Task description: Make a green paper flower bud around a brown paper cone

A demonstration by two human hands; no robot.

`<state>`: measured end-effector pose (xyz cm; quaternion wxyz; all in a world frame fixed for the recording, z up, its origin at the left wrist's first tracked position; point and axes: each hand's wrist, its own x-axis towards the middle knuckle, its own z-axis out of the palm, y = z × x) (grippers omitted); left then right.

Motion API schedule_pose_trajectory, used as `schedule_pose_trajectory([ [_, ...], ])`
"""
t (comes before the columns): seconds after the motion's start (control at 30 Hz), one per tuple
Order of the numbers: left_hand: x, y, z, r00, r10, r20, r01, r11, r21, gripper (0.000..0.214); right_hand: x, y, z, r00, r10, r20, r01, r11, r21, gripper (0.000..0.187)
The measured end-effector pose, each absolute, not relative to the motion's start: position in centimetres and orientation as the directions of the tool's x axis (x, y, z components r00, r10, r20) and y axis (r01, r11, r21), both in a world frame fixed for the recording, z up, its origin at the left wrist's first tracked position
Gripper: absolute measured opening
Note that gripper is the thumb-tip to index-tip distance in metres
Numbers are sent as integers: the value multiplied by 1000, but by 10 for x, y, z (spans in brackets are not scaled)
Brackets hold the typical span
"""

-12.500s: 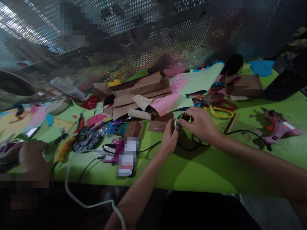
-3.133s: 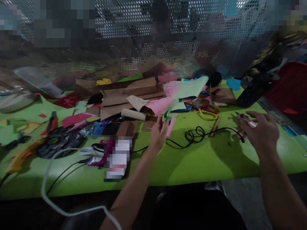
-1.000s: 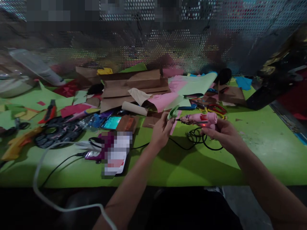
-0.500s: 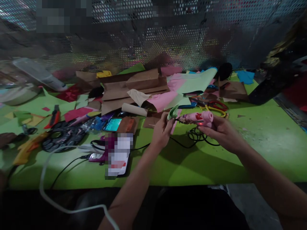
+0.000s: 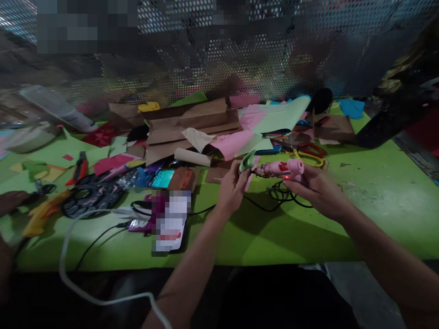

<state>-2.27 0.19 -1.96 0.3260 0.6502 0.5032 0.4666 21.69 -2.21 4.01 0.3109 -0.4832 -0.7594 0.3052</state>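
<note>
My right hand is closed around a pink hot glue gun, which has a small red light lit on its side. Its dark nozzle end points left, at a curled piece of green paper. That paper is pinched in my left hand, between thumb and fingers. Whether the nozzle touches the paper I cannot tell. A black cord lies on the green table below both hands, looped under the glue gun.
Brown paper and pink paper are heaped behind my hands. Yellow-handled scissors lie beyond the glue gun. To the left are a lit phone, pliers, a yellow glue gun and a white cable. Someone's hand shows at the far left.
Both hands, the green paper and the glue gun stay almost where they were. The view has shifted very slightly.
</note>
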Motion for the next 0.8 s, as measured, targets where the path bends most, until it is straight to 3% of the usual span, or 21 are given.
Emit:
schedule_pose_trajectory([
  [0.47,-23,3,-23,59,949,309,325,-311,893,37,217,-21,38,-326,922,207,615,373,-695,32],
  [0.8,-24,4,-24,69,946,317,287,-323,902,35,217,-24,39,-365,909,203,569,390,-723,33],
])
